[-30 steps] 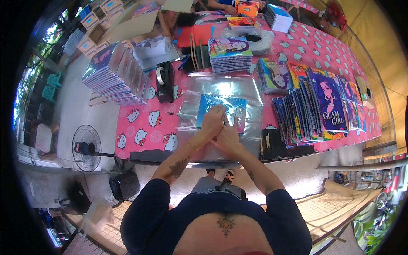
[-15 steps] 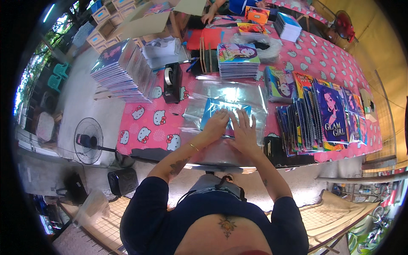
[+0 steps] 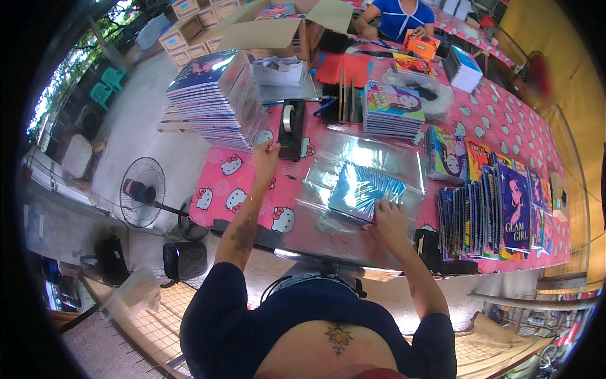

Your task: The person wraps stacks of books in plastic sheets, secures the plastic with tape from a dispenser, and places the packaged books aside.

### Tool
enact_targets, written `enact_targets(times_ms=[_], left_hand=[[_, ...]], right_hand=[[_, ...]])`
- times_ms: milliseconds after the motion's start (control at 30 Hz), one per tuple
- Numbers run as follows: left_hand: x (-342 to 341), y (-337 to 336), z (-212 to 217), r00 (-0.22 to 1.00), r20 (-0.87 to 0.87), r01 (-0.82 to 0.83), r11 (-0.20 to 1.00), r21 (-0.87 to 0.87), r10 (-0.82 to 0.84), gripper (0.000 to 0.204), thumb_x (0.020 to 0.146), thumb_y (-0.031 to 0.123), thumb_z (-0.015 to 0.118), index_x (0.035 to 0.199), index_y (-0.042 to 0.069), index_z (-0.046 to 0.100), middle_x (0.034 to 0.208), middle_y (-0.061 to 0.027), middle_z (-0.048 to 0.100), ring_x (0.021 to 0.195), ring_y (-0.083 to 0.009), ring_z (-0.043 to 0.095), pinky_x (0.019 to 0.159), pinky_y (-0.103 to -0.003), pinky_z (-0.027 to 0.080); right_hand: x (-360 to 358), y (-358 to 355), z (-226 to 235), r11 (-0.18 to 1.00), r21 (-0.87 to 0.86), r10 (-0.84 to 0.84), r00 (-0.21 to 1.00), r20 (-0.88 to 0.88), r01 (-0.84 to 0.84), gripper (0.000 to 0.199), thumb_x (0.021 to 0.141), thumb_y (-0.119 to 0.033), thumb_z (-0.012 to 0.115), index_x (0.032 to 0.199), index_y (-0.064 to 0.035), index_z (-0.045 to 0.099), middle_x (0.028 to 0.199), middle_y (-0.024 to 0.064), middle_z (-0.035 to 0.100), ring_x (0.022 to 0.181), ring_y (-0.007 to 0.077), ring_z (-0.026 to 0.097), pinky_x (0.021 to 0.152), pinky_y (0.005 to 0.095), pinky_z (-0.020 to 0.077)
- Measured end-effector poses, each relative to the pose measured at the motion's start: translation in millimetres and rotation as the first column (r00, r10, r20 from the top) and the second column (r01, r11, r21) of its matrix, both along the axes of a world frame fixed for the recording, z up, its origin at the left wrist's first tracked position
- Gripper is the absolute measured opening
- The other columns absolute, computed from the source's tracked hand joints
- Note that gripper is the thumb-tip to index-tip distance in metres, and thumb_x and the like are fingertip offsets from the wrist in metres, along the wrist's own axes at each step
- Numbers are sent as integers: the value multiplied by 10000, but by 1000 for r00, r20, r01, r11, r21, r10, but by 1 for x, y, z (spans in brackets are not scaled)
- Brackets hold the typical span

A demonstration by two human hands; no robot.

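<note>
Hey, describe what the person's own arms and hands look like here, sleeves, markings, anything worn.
Both arms are bare from short dark navy sleeves down. The left forearm carries a dark tattoo, and a thin bracelet seems to circle that wrist. The right arm has a small dark mark near the elbow. The left hand and right hand wear no gloves.

Open-air packing stall or small stationery workshop, semi-outdoor. Long table [image 3: 505, 120] under a pink cartoon-cat cloth, crowded with stacks of colourful notebooks [image 3: 211, 95] at upper left and more standing in rows [image 3: 499, 215] at right. Clear plastic wrap [image 3: 372, 158] spread at centre beside a black tape dispenser [image 3: 291, 126]. Open cardboard boxes [image 3: 278, 28] along the top edge. Bare concrete floor at left with a standing fan [image 3: 142, 189], green plastic chairs [image 3: 107, 82] and trees beyond. Another person in blue [image 3: 401, 16] seated at the far end.
</note>
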State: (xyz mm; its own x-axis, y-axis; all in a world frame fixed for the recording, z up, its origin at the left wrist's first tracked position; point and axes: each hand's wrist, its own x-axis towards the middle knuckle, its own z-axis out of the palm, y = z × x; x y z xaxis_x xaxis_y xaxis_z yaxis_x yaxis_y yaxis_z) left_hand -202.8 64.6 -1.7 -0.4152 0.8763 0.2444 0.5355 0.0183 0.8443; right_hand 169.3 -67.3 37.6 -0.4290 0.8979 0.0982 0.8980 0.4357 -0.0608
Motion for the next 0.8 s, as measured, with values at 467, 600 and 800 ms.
enact_targets(times_ms=[467, 600, 800], left_hand=[[-35, -1, -51, 923, -344, -224, 967, -122, 171, 203, 830, 208, 647, 905, 24, 691, 747, -136, 683, 670, -205, 663, 632, -359, 525], [30, -16, 25, 968, -107, 199, 956, -216, -225, 239, 843, 223, 668, 879, -8, 714, 729, -111, 699, 649, -163, 661, 600, -317, 514], [204, -52, 23, 835, -11, 513, 783, -351, -551, 358, 826, 364, 719, 743, 16, 724, 667, -96, 693, 663, -183, 681, 607, -338, 521]], right_hand=[[3, -4, 0, 999, 25, 36, 997, -61, -34, 756, 647, -433, 807, 1230, -8, 580, 1091, 106, 597, 1009, 278, 585, 889, 394, 439], [7, -2, -1, 1000, 14, 21, 996, -83, -20, 740, 662, -444, 795, 1219, -8, 576, 1072, 107, 592, 1021, 277, 577, 907, 403, 439], [12, 2, -8, 998, 23, 63, 994, -87, -61, 737, 678, -466, 776, 1204, 9, 575, 1060, 105, 587, 1037, 267, 568, 905, 408, 433]])
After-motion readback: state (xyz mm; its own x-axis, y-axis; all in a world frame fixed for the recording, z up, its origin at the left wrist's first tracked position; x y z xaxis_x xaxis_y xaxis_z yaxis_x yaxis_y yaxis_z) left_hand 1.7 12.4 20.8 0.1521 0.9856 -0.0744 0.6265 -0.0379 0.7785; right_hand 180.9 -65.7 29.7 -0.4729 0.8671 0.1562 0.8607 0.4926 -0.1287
